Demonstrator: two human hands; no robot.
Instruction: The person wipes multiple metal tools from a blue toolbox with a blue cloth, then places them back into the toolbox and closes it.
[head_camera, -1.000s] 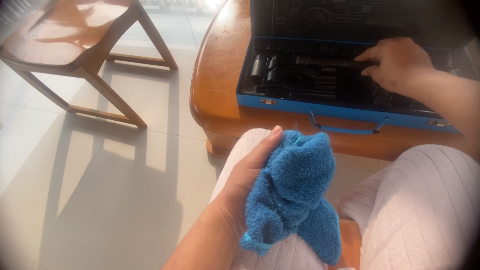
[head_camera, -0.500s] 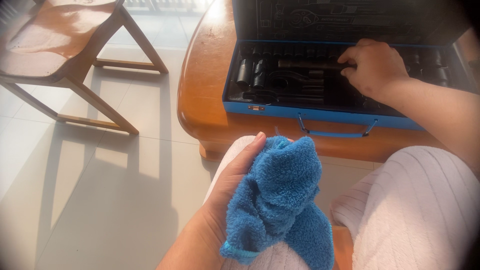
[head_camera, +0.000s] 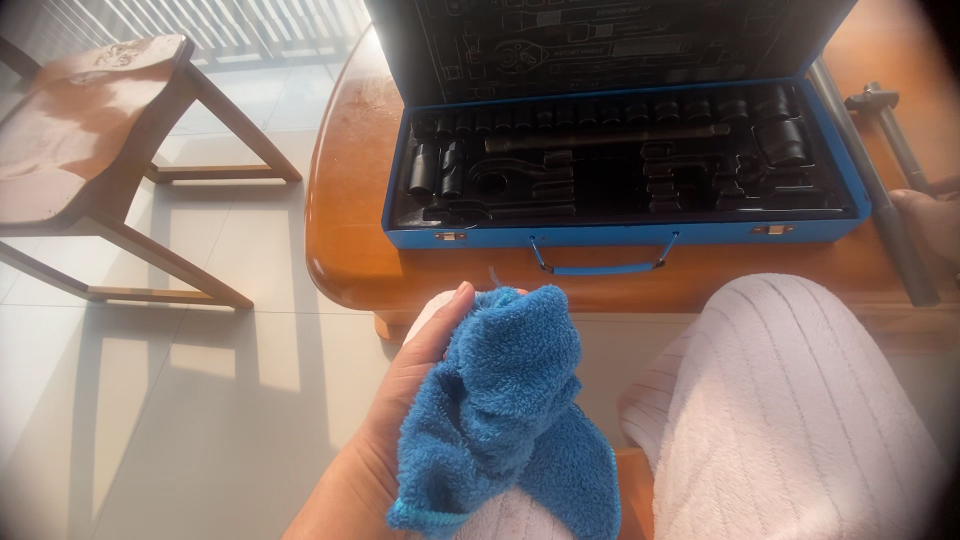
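Cloth (head_camera: 505, 400), blue and fluffy, sits bunched in my left hand (head_camera: 420, 385) over my lap, fingers clenched around it. Beyond my knees, the open blue toolbox (head_camera: 620, 235) rests on the wooden table (head_camera: 345, 230). My right hand (head_camera: 930, 222) touches a long dark bar (head_camera: 880, 200) beside the box; its grip I cannot tell.

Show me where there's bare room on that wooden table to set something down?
The table is bare left of the blue tool case, and in a narrow strip before its handle. Right of the case it is crowded: a long bar lies by the right hand.
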